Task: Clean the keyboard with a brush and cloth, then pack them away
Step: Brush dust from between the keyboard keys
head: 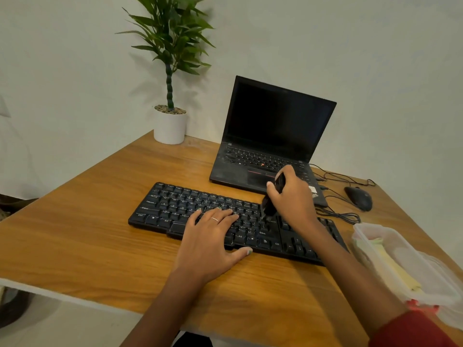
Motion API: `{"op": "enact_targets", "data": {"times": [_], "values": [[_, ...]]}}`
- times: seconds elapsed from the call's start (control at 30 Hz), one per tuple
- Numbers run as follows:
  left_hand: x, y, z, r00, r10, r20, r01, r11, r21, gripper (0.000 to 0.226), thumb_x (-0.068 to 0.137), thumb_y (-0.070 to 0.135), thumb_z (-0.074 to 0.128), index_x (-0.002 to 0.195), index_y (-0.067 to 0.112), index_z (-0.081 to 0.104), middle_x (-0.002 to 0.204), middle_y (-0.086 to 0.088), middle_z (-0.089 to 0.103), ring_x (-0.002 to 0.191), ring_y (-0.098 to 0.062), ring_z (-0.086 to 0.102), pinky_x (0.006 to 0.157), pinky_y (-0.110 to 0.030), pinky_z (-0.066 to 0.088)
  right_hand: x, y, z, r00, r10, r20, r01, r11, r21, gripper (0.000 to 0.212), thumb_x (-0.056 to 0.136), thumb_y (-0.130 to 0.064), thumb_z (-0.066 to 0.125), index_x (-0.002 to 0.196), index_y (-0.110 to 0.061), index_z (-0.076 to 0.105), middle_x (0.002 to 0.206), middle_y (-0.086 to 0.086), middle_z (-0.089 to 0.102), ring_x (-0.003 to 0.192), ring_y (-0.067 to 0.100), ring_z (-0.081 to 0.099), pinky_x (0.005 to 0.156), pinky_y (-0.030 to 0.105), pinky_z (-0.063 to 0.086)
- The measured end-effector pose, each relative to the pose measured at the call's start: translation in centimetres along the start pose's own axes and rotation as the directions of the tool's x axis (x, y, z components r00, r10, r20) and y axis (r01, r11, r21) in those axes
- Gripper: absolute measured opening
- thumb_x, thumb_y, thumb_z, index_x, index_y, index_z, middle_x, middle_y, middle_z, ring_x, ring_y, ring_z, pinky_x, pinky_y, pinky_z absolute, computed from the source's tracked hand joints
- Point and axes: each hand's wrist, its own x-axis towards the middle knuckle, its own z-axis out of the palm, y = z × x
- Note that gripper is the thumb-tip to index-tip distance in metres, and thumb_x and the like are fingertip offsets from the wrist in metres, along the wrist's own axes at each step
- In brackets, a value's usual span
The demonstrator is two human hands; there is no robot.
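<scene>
L hand [213, 236] lies flat, palm down, fingers straight & spread a bit, thumb out to the side, ring on one finger. R hand [288, 196] raised higher, fingers curled in a grip, thumb up top, wrist bent down. Both forearms reach fwd; red sleeve on R arm.

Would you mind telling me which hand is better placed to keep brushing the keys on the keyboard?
The right hand: it already grips the brush, bristles down on the keyboard. The left hand lies flat on the keys, seemingly steadying it.
</scene>
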Motion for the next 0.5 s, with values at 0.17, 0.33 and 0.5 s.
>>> {"op": "enact_targets", "data": {"times": [0.17, 0.33, 0.5], "values": [[0.1, 0.0, 0.0, 1.0, 0.006, 0.011, -0.006, 1.0, 0.005, 0.092, 0.068, 0.084, 0.014, 0.144, 0.036, 0.034, 0.15, 0.018, 0.033, 0.141, -0.003, 0.022, 0.118, -0.039, 0.012, 1.1, 0.3, -0.7, 0.991, 0.086, 0.104, -0.085, 0.996, -0.013, 0.021, 0.09, -0.025, 0.058, 0.104, -0.016, 0.045, 0.082, 0.0, 0.055, 0.075, 0.015, 0.056, 0.058, 0.024, 0.05], [0.0, 0.0, 0.0, 1.0, 0.005, 0.008, -0.005, 1.0, -0.005, 0.091, 0.069, 0.084, 0.015, 0.144, 0.036, 0.034, 0.15, 0.018, 0.033, 0.141, -0.003, 0.022, 0.118, -0.037, 0.01, 0.5, 0.6, 0.6, 1.0, -0.001, -0.002, 0.001, 0.997, 0.072, 0.018, 0.091, -0.026, 0.057, 0.1, -0.017, 0.044, 0.08, -0.002, 0.054, 0.069, 0.009, 0.054, 0.056, 0.021, 0.047], [0.0, -0.1, 0.0, 1.0, 0.011, 0.006, -0.011, 1.0, 0.006, 0.091, 0.069, 0.084, 0.015, 0.144, 0.037, 0.033, 0.15, 0.019, 0.032, 0.141, -0.003, 0.021, 0.118, -0.037, 0.01, 1.3, 0.3, 0.5, 0.999, 0.049, 0.016, -0.049, 0.998, 0.024, 0.019, 0.091, -0.025, 0.057, 0.101, -0.015, 0.044, 0.081, 0.001, 0.055, 0.071, 0.015, 0.056, 0.062, 0.03, 0.053]]}}
